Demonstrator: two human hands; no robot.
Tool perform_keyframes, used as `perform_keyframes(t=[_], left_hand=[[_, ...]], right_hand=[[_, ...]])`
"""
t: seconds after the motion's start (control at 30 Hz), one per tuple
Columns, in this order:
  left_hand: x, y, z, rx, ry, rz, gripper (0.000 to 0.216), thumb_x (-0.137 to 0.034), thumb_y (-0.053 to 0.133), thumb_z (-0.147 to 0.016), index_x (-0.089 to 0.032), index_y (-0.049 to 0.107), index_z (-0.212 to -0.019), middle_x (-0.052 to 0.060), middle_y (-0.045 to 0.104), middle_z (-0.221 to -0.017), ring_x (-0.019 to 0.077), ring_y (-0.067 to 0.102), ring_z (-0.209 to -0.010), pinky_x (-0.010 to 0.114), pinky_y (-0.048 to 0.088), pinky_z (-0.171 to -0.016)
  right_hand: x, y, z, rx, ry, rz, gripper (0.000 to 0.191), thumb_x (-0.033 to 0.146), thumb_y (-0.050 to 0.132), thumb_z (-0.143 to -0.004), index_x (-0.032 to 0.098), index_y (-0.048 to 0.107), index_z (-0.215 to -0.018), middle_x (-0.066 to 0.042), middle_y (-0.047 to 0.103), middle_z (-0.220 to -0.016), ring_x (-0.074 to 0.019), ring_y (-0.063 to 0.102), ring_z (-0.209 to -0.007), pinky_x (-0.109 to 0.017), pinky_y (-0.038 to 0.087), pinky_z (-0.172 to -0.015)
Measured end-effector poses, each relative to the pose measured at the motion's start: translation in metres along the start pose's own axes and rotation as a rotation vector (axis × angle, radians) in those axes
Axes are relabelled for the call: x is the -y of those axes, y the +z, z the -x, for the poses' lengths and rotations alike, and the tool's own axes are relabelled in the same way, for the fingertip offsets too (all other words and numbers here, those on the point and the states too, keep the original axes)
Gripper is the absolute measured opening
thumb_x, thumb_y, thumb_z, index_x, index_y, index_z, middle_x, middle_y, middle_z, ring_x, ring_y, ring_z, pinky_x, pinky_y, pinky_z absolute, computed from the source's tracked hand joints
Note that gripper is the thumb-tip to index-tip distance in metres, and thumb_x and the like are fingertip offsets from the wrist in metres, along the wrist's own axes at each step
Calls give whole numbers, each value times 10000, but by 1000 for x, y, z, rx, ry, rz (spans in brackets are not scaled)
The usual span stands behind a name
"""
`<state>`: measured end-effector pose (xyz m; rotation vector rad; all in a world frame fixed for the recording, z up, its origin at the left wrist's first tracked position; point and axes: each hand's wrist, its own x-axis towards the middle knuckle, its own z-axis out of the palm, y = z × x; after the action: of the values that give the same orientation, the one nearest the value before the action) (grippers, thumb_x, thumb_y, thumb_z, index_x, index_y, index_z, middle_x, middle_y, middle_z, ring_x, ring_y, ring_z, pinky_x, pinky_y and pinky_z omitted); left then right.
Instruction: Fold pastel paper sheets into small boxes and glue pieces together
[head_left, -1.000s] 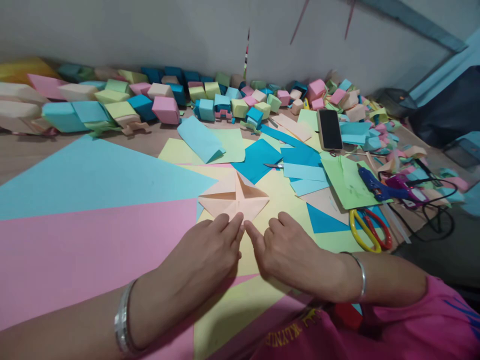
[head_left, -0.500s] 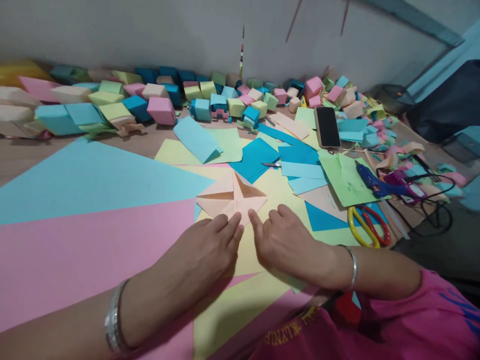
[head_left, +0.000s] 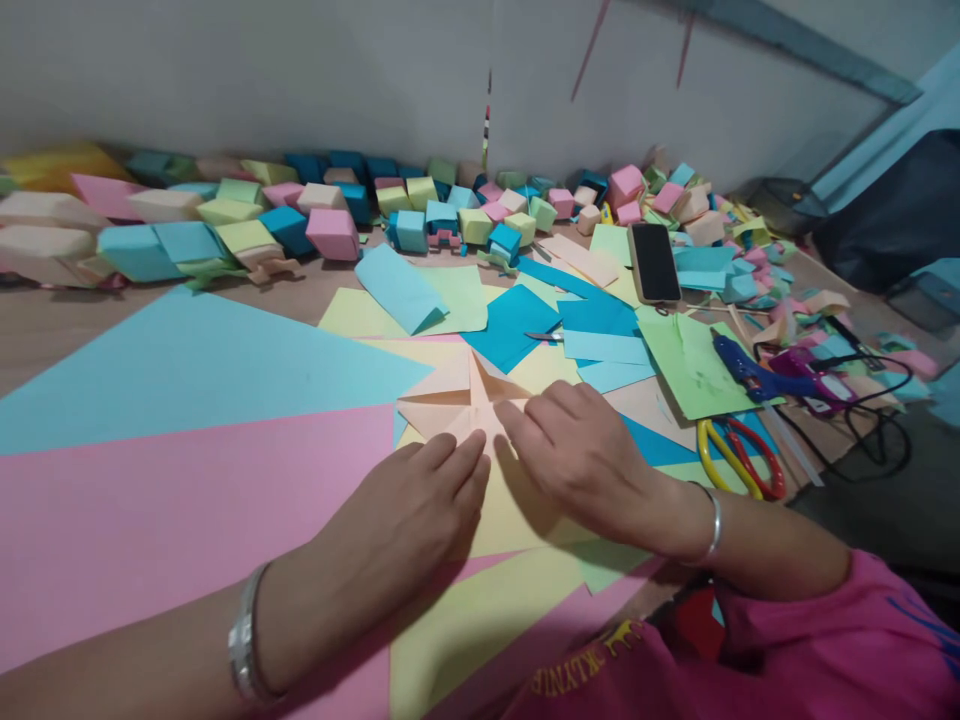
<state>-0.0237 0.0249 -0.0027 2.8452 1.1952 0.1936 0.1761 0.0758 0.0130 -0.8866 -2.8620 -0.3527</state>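
The peach fold [head_left: 450, 395] lies on a yellow sheet [head_left: 517, 510], mid-bench. The left hand [head_left: 420, 500] pins its near corner, fingers flat and together. The right hand [head_left: 577, 450] rests loosely curled on the right flap, gripping nothing. Best to hold the centre firm and crease outward, edges matched.

Peach folded paper [head_left: 446, 395]: near and right points covered by right hand [head_left: 581, 450] and left hand [head_left: 420, 505].
Pink sheet [head_left: 150, 520]: cut off at left edge.
Shirt lettering [head_left: 577, 668]: too small to read.

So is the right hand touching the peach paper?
Touching. The head view shows the right hand resting on the peach paper, covering its right side.
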Motion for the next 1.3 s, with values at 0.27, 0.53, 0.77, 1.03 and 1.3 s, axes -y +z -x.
perform_keyframes(t=[0.27,0.53,0.77,1.03,1.3], left_hand=[[1,-5,-7,70,-55,-43,197,-134,422,-904,-180,540,-753,54,551,-777,195,449,-675,357,352,-598],[6,-4,-8,13,-153,-93,173,-148,413,-906,-172,536,-786,64,525,-766,193,411,-645,351,299,-577],[7,1,-1,2,-29,-258,227,-19,389,-802,-196,489,-701,51,482,-675,203,391,-609,358,257,-544],[5,-1,-1,-21,-52,-251,233,-15,367,-815,-202,479,-732,52,488,-689,207,405,-607,363,282,-536],[7,-4,-3,-60,-132,-149,188,-53,392,-831,-201,462,-739,41,488,-672,196,400,-583,349,273,-529]], right_hand=[[-7,21,-4,131,-76,-154,359,222,440,-953,47,494,-1262,-212,538,-1275,-302,448,-1176,-417,386,-877],[4,14,-4,106,-134,-42,223,76,394,-920,113,554,-1071,-82,583,-864,-209,462,-753,-358,255,-639],[7,12,-3,118,-96,-82,206,275,513,-919,116,553,-1043,-95,582,-903,-220,453,-793,-349,224,-632],[4,17,-3,57,-86,-120,158,71,488,-882,159,564,-775,-51,577,-772,-177,410,-702,-331,239,-622],[-8,23,-6,2,51,-429,170,99,472,-898,150,568,-768,-41,586,-749,-147,460,-710,-283,326,-656]])
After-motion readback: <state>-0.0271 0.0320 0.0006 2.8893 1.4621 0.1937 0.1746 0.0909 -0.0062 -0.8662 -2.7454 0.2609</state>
